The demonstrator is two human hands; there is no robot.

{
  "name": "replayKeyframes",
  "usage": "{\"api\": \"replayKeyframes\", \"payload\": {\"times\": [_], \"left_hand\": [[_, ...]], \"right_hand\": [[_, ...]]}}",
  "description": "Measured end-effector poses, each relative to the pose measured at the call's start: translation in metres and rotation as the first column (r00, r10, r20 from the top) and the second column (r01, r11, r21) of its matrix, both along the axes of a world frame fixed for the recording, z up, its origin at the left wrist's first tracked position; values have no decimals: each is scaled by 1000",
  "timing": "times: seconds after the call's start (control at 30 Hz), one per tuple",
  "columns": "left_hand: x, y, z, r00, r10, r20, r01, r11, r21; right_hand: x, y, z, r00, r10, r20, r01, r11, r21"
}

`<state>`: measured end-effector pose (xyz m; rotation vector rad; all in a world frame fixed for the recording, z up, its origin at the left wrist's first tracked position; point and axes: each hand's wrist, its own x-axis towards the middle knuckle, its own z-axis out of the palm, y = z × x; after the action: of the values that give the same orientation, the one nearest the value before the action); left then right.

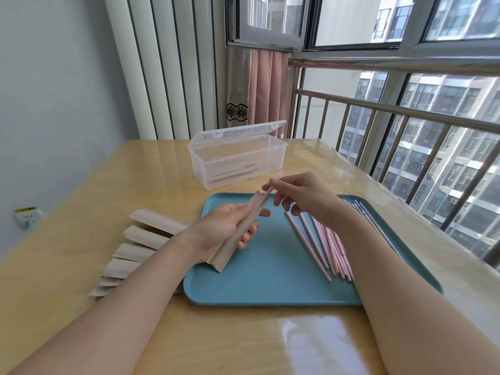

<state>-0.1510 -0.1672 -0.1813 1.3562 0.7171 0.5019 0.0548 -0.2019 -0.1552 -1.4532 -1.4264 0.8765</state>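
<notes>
Wooden table (67, 217), teal tray (257, 280), paper sleeve (253, 211), window (351, 20)

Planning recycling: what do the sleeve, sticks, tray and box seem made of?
The sleeve looks like matte brown paper, creased. The sticks are matte pink, paper or plastic, unclear. The tray seems smooth teal plastic with soft sheen. The box is clear glossy plastic with snap latches.

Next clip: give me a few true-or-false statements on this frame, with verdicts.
1. The left hand holds a paper sleeve. True.
2. The clear box has its lid shut. False: the lid stands open.
3. The right hand pinches a pink stick at the sleeve's mouth. True.
4. The loose pink sticks lie on a white plate. False: they lie on the teal tray.
</notes>
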Motion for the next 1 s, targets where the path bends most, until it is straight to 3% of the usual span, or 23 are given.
{"api": "replayKeyframes", "payload": {"times": [0.07, 0.13, 0.2, 0.23, 0.37, 0.43, 0.53, 0.63, 0.73, 0.8, 0.87, 1.0], "left_hand": [[-1, 2, -1, 1000, 6, 2, -6, 1000, -1], [-1, 3, -2, 1000, 17, -5, -17, 1000, 14], [-1, 3, -3, 999, 42, -17, -41, 998, 45], [-1, 2, -3, 998, 55, -20, -54, 997, 55], [0, 1, -2, 996, 86, -15, -86, 996, 29], [0, 1, -1, 996, 86, -18, -86, 996, 9], [-1, 1, 0, 996, 79, -35, -78, 997, 19], [-1, 1, 1, 996, 74, -42, -73, 997, 24], [-2, 2, 0, 997, 58, -53, -56, 998, 37], [-3, 1, 1, 997, 39, -66, -35, 998, 50], [-4, 1, 2, 997, 7, -77, -3, 998, 62], [-5, 1, 2, 995, -39, -91, 47, 995, 89]], "right_hand": [[4, 1, 1, 998, -65, 7, 65, 998, -13], [14, 2, 0, 933, -206, 295, 219, 976, -12], [20, 2, -3, 749, -233, 620, 318, 948, -28], [21, 1, -4, 707, -204, 678, 341, 937, -74], [12, -1, -2, 728, -46, 684, 310, 912, -269], [10, -2, -1, 748, -34, 662, 303, 906, -295], [13, -4, 1, 878, -178, 444, 302, 926, -227], [17, -5, 8, 964, -264, -23, 257, 954, -155], [18, -5, 14, 864, -239, -444, 241, 969, -53], [21, -5, 16, 756, -239, -610, 305, 952, 4], [25, -5, 15, 682, -257, -685, 389, 920, 42], [30, -2, 11, 643, -323, -694, 508, 859, 70]]}}
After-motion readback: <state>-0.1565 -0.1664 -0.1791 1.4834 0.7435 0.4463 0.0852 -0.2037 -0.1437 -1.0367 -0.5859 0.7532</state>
